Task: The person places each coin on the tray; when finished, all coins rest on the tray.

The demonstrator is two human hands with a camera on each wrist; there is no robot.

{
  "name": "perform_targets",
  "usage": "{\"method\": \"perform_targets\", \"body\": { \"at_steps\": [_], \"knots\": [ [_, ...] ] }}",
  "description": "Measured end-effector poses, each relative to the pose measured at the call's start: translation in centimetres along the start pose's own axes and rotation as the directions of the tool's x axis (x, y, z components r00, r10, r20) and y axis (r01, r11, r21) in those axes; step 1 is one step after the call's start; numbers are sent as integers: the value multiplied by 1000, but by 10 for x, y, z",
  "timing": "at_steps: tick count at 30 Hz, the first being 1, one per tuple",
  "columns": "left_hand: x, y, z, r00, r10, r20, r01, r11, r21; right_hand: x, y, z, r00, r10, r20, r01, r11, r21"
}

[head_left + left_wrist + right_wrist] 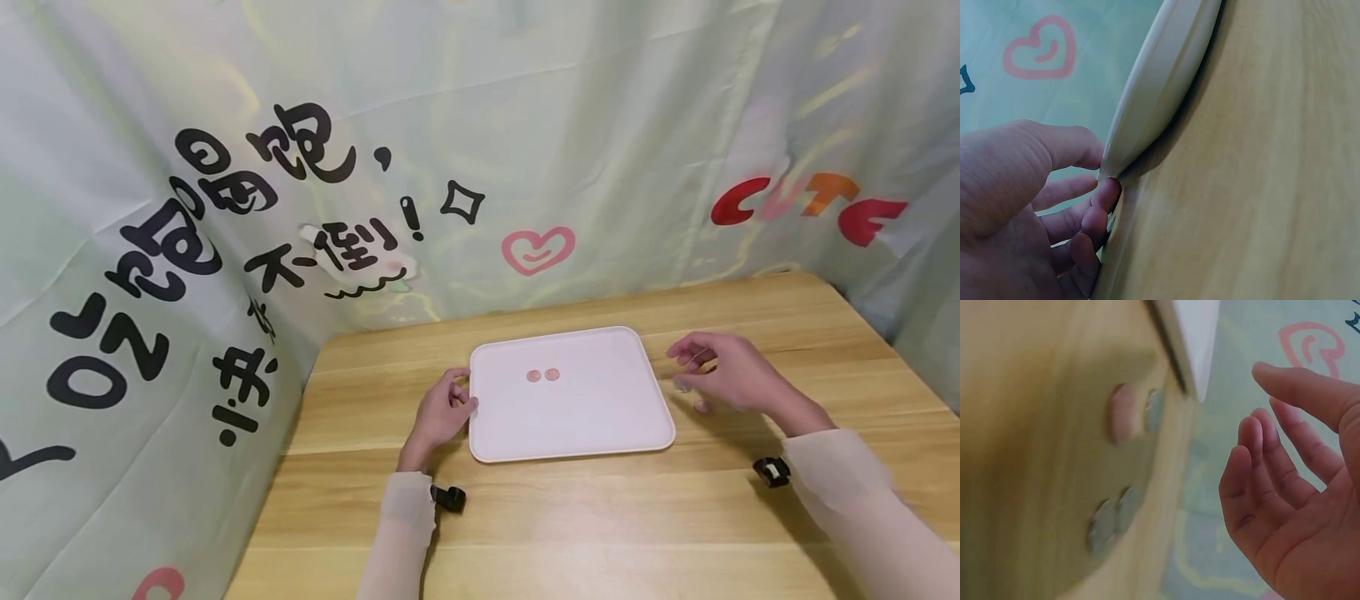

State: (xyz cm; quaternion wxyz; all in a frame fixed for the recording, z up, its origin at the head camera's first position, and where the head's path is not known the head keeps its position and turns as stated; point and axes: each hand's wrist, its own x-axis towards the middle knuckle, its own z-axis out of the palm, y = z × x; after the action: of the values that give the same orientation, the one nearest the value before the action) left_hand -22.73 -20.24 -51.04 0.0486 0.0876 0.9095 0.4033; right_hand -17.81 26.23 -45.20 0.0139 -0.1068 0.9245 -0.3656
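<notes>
A white rectangular tray [570,421] lies on the table, with two small pinkish discs [543,375] side by side on its upper middle. At the tray's left edge, my left hand [442,410] holds the rim between thumb and fingertips, also visible in the left wrist view. My right hand [726,371] hovers just right of the tray, fingers loosely bent and nothing between them. Below it on the table, the right wrist view shows a pink disc [1122,414] and several greyish discs [1102,526], all blurred; their material is unclear.
The wooden table [570,525] extends around the tray. Behind and along the sides hangs a pale green curtain [637,150] with black lettering, a pink heart and coloured letters. Each wrist carries a small black camera mount [772,472].
</notes>
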Motion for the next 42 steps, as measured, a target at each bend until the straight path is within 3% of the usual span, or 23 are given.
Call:
{"method": "perform_targets", "body": {
  "at_steps": [7, 14, 25, 42],
  "knots": [
    [-1, 0, -1, 1000, -2, 0, 2, 1000, -5, -14, 12, 2, 998, -48, 28, 49, 998, -44],
    [0, 0, -1, 1000, 3, -2, -3, 1000, -13, -25, 22, 7, 995, -25, 96, 33, 995, -90],
    [1, 1, 0, 1000, 5, 0, -5, 1000, -16, -23, 27, 9, 989, 9, 151, 12, 990, -140],
    [0, 0, 0, 1000, 12, 0, -12, 1000, -13, -18, 32, 4, 967, -9, 256, 32, 996, -87]
  ]
}}
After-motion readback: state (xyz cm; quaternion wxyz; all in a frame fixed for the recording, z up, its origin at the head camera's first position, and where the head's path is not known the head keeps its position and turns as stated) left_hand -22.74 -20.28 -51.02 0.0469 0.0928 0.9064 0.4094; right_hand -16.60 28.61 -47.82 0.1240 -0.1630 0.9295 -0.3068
